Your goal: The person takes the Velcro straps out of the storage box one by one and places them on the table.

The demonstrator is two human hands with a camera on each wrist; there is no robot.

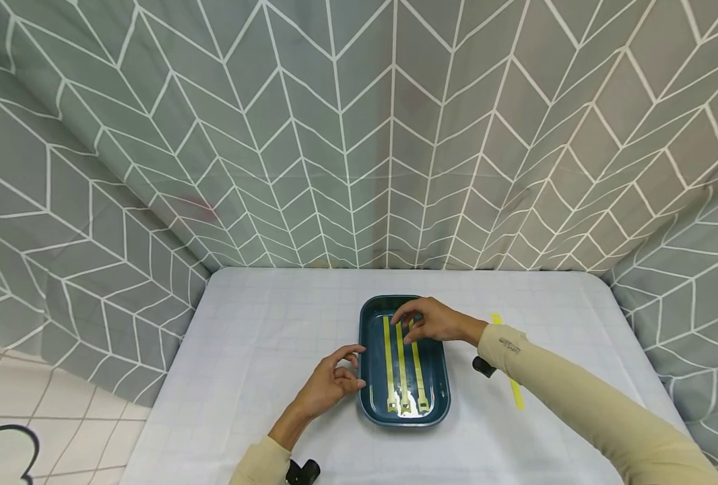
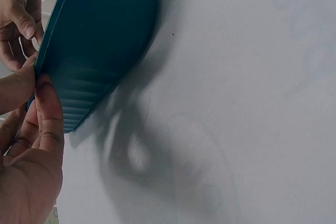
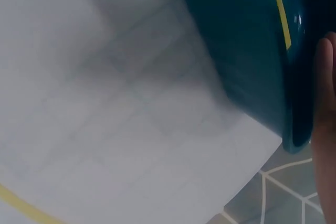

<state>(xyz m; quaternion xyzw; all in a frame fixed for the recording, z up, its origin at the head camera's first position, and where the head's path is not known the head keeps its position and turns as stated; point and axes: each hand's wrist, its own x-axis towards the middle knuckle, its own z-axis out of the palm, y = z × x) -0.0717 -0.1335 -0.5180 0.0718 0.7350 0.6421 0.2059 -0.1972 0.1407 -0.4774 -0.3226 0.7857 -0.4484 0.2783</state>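
A dark teal rectangular tray [image 1: 368,404] stands on the white-covered table. Inside lie three flat yellow cable straps [image 1: 389,364], side by side lengthwise, their wider slotted ends towards me. My left hand [image 1: 329,384] touches the tray's left rim with thumb and index finger spread apart; the left wrist view shows its fingertips against the tray's outer wall [image 2: 100,35]. Over the far right part of the tray is my right hand [image 1: 434,320], fingers bent and thumb apart, above the straps' far ends. Nothing shows in its grasp. It partly covers the rightmost strap.
Another yellow strap [image 1: 516,394] lies on the table right of the tray, partly hidden under my right forearm. The white tabletop [image 1: 274,323] extends around the tray. A grey patterned curtain [image 1: 365,168] hangs behind and at both sides.
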